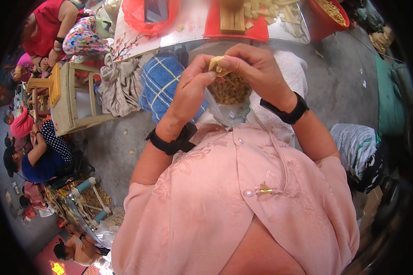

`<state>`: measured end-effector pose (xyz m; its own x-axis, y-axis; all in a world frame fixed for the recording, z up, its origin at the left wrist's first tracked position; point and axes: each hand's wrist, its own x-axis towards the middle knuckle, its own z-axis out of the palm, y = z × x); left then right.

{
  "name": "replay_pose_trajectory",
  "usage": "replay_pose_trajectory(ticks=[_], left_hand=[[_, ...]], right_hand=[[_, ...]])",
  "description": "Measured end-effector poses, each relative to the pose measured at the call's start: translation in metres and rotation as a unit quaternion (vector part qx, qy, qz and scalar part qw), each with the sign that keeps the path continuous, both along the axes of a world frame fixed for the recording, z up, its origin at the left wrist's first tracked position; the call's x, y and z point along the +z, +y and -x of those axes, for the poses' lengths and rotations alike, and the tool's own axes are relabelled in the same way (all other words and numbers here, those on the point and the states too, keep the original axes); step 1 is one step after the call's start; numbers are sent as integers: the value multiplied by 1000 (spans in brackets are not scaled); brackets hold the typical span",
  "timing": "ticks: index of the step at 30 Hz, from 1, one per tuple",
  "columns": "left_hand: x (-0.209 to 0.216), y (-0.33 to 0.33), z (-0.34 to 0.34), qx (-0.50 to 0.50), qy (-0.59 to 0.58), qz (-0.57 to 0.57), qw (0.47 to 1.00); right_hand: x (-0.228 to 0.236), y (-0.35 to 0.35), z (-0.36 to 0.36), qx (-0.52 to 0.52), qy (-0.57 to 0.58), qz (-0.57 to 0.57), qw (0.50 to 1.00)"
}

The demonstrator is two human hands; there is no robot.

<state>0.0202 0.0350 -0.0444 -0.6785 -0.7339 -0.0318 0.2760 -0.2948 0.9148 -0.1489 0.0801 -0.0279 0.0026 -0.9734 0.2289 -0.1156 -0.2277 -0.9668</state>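
Note:
My left hand [192, 82] and my right hand [258, 68] meet above my lap, both pinching a small pale-yellow folded piece [217, 65]. It looks like a thin sheet bent into a cupped shape; its material I cannot make out. My fingertips cover part of it. Just below my hands, a heap of small brownish-yellow pieces [231, 90] lies in a container lined with clear plastic [219, 110]. A blue checked towel [159, 87] is beside my left wrist, and a white towel [290, 75] is beside my right.
Ahead is a white table [188, 30] with a red plastic bag [140, 23], a wooden block [232, 20] on a red sheet [260, 34] and flat yellow pieces [289, 14]. A red bucket [313, 20] stands right. A wooden stool [85, 120] and several people are left.

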Motion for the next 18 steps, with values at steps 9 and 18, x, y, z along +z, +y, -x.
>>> replay_pose_trajectory(ticks=[9,18], left_hand=[[-4,4,2,159,-91,191,964],[5,-7,-3,171,-150,309,924]], right_hand=[[-5,3,-10,62,-137,-102,983],[-16,-7,16,5,-301,-261,917]])
